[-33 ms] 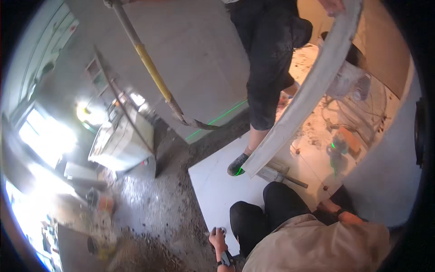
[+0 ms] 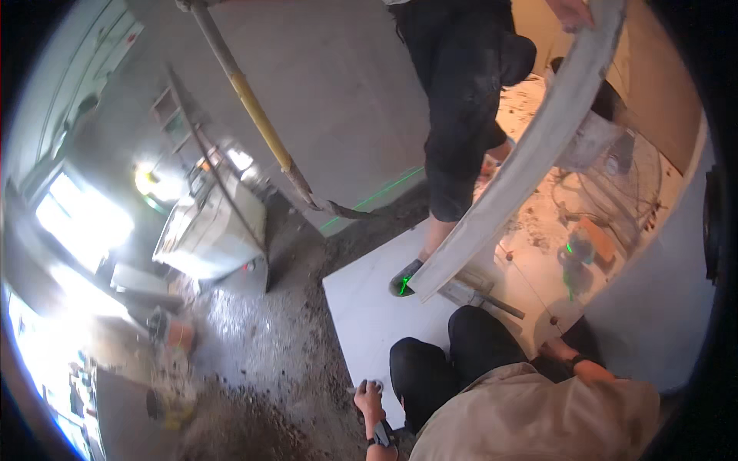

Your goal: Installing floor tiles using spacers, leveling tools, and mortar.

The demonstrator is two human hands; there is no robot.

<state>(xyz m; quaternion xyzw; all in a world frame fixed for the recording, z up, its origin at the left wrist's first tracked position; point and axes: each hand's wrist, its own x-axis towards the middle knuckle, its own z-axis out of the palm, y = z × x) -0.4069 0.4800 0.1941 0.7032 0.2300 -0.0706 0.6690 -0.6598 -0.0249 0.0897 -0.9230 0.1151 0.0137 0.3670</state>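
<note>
My left hand [image 2: 369, 401] is at the near left edge of a large white tile [image 2: 357, 307], its fingers curled round a small greyish thing I cannot make out. To the right, my right hand [image 2: 552, 350] is low beside my knee, close to the floor tiles. Its fingers look bent in, and whatever they hold is hidden. Ahead of my knees a clamp-like metal tool with a dark bar [image 2: 498, 305] lies on the tiles. A long pale straightedge board [image 2: 530, 165] slants down to the tile, with a co-worker's hand [image 2: 570, 14] at its upper end.
The co-worker's shod foot [image 2: 403, 281] stands on the tile. A hose with yellow wrap [image 2: 257, 115] hangs ahead. Left are a white tub [image 2: 211, 238], an orange bucket [image 2: 180, 336] and rough wet mortar floor [image 2: 284, 353]. A green-lit laser device [image 2: 578, 247] stands right.
</note>
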